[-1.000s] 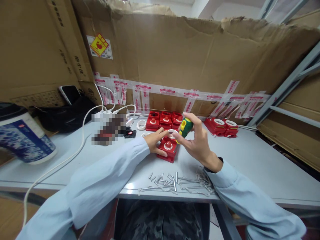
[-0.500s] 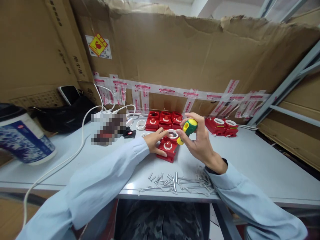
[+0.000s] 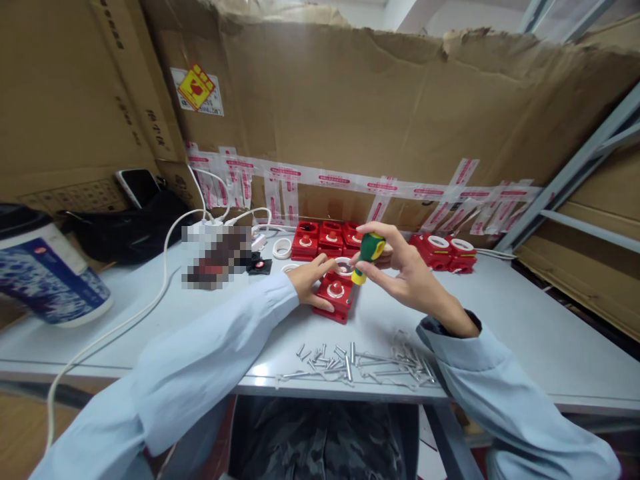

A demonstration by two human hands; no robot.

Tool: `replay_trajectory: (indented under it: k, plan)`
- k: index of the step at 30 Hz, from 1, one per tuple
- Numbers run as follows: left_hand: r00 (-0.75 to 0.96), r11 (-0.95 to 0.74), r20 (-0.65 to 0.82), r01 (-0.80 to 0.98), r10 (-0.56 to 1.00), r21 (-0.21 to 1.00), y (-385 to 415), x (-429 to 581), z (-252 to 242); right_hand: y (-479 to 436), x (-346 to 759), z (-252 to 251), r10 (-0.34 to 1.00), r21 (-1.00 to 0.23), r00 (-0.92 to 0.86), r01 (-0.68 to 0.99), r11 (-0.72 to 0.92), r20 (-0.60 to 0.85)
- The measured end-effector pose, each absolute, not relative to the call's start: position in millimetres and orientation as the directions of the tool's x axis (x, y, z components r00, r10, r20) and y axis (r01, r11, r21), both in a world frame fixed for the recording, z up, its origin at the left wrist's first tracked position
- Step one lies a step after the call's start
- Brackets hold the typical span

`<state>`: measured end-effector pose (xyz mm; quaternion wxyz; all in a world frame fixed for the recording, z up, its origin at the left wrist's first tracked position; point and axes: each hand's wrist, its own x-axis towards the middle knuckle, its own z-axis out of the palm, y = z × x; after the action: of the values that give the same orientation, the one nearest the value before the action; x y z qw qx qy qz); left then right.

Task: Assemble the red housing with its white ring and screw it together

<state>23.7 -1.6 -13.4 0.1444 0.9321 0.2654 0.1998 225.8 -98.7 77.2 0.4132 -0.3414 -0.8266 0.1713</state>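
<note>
A red device housing (image 3: 333,305) with a round red knob in a white ring lies on the table in front of me. My left hand (image 3: 313,283) grips its left side, thumb along the near edge and fingers over the top. In my right hand (image 3: 395,270) is a stubby green-and-yellow screwdriver (image 3: 370,248), held upright by thumb and fingers at the housing's right edge. The screwdriver's tip is too small to make out. A white ring (image 3: 344,265) shows at the housing's far end, partly behind my fingers.
Loose screws and bolts (image 3: 330,360) lie near the table's front edge. Several red housings (image 3: 306,241) line the cardboard wall (image 3: 340,100), with more red housings (image 3: 463,255) to the right. A white tape roll (image 3: 282,249), cables and a large cup (image 3: 55,273) are on the left.
My right hand has turned the screwdriver, so more of its green side faces me, and the right wrist has swung outward to the right. The left hand and housing have barely moved.
</note>
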Motion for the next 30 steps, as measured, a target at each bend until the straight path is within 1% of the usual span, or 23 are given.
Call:
replay_trajectory:
  k: [4,6,8,11,12,14,16,18,20,21,23,24,26,28,30]
  plan:
    - [0.781,-0.814,0.299,0.416,0.548,0.404,-3,24,-11,-91,221,66,0.645,-0.385,-0.211,0.653,0.652,0.735]
    - [0.788,-0.816,0.299,0.401,0.539,0.416,-3,24,-10,-92,221,66,0.643,-0.359,-0.215,0.68,0.639,0.735]
    - [0.792,-0.817,0.296,0.392,0.534,0.423,-4,24,-9,-95,224,70,0.678,-0.416,-0.29,0.61,0.674,0.675]
    - [0.79,-0.811,0.283,0.409,0.544,0.417,-3,24,-10,-99,229,78,0.704,-0.57,-0.429,0.414,0.71,0.565]
    - [0.786,-0.81,0.282,0.417,0.549,0.413,-3,24,-10,-99,230,80,0.707,-0.602,-0.456,0.377,0.704,0.541]
    - [0.78,-0.809,0.289,0.423,0.554,0.408,-2,24,-12,-98,230,79,0.718,-0.604,-0.444,0.391,0.694,0.537]
    - [0.776,-0.81,0.3,0.42,0.555,0.411,-2,24,-13,-94,228,72,0.714,-0.523,-0.345,0.502,0.689,0.61]
    - [0.779,-0.813,0.302,0.415,0.55,0.408,-2,24,-13,-90,224,64,0.656,-0.414,-0.222,0.622,0.665,0.721]
    - [0.781,-0.812,0.298,0.414,0.549,0.411,-2,24,-13,-87,221,57,0.594,-0.345,-0.159,0.685,0.641,0.788]
    - [0.781,-0.812,0.296,0.415,0.549,0.412,-2,24,-12,-86,221,55,0.583,-0.333,-0.158,0.69,0.642,0.797]
    - [0.78,-0.809,0.296,0.416,0.552,0.415,-2,24,-12,-87,222,56,0.611,-0.365,-0.207,0.641,0.675,0.764]
    - [0.778,-0.809,0.297,0.417,0.554,0.415,-3,25,-11,-88,224,58,0.635,-0.406,-0.25,0.59,0.698,0.731]
    - [0.779,-0.81,0.298,0.414,0.551,0.415,-3,25,-11,-91,228,63,0.684,-0.524,-0.352,0.451,0.722,0.639]
    - [0.781,-0.81,0.299,0.406,0.548,0.424,-3,26,-11,-93,231,67,0.711,-0.632,-0.423,0.335,0.699,0.562]
    - [0.781,-0.809,0.302,0.4,0.547,0.431,-3,26,-10,-93,231,68,0.722,-0.67,-0.432,0.297,0.68,0.54]
